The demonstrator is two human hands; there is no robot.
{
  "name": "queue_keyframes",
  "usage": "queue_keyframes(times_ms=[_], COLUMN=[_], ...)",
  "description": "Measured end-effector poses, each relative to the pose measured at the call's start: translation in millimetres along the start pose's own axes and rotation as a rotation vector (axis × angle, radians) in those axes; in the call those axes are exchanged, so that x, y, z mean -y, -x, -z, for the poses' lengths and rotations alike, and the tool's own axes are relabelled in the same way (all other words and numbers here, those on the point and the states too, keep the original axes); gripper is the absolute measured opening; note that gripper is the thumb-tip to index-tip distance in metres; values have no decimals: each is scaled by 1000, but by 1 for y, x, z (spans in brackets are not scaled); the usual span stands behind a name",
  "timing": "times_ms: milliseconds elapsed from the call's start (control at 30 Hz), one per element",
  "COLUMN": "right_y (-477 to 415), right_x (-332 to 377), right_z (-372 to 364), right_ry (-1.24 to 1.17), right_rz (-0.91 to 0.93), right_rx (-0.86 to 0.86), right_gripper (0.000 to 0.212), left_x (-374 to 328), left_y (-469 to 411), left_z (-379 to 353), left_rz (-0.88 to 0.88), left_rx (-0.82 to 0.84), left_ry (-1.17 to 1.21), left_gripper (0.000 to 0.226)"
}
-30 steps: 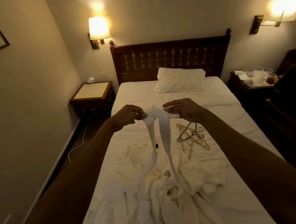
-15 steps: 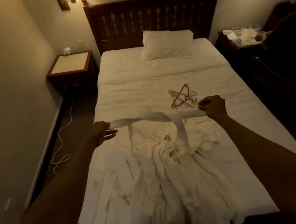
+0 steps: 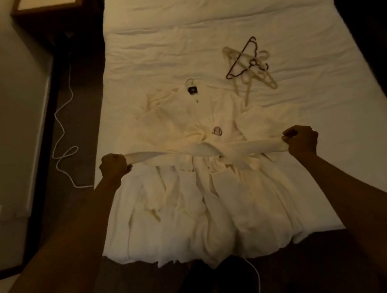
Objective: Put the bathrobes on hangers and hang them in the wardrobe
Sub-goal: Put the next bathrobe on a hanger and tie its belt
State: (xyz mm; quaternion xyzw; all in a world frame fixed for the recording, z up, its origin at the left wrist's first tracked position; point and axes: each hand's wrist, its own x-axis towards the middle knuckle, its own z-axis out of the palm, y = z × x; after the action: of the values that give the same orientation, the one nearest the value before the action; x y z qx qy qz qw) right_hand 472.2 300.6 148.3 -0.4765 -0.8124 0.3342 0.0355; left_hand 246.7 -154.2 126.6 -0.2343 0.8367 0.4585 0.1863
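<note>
With both fists clenched round its ends, the belt [image 3: 203, 153] is stretched taut between the left hand [image 3: 114, 167] at centre-left and the right hand [image 3: 301, 142] at centre-right, crossing at the waist of the bathrobe [image 3: 194, 195]. That looks like a tie being cinched. The robe lies spread on the bed [image 3: 197, 35] in the lower centre of the frame, its hem spilling over the near edge. A hanger hook [image 3: 190, 81] pokes out at the collar, so this one seems to be on its hanger already. A pile of spare hangers [image 3: 249, 65] waits just beyond, towards the upper right. No wardrobe in view — the hanging-up is all to come. A white cable [image 3: 64, 128] trails along the floor at left.
</note>
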Motion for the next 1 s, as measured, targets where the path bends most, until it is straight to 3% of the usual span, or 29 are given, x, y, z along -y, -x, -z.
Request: queue_keyframes(times_ms=[233, 367, 433, 633, 833, 933, 1000], right_y=[-14, -17, -14, 1, 5, 2, 0], right_x=[-37, -55, -53, -29, -27, -31, -34], right_z=[-70, -102, -117, -166, -198, -205, -210], right_ry=[113, 498, 541, 246, 379, 428, 411], right_rz=[43, 84, 181, 338, 376, 376, 381], right_rx=[211, 398, 429, 625, 638, 611, 601], right_gripper=[14, 31, 40, 44, 48, 51, 54], left_x=[43, 75, 90, 111, 128, 138, 137], left_y=[9, 13, 15, 14, 4, -6, -6], left_z=[-55, -73, -81, -115, -141, -153, -157], left_rz=[-22, 9, -74, -131, -266, -260, -305], left_rx=[-30, 101, 156, 324, 382, 324, 176], left_ry=[-345, -644, -698, -713, -611, -551, -485], left_gripper=[26, 34, 42, 59, 76, 72, 62])
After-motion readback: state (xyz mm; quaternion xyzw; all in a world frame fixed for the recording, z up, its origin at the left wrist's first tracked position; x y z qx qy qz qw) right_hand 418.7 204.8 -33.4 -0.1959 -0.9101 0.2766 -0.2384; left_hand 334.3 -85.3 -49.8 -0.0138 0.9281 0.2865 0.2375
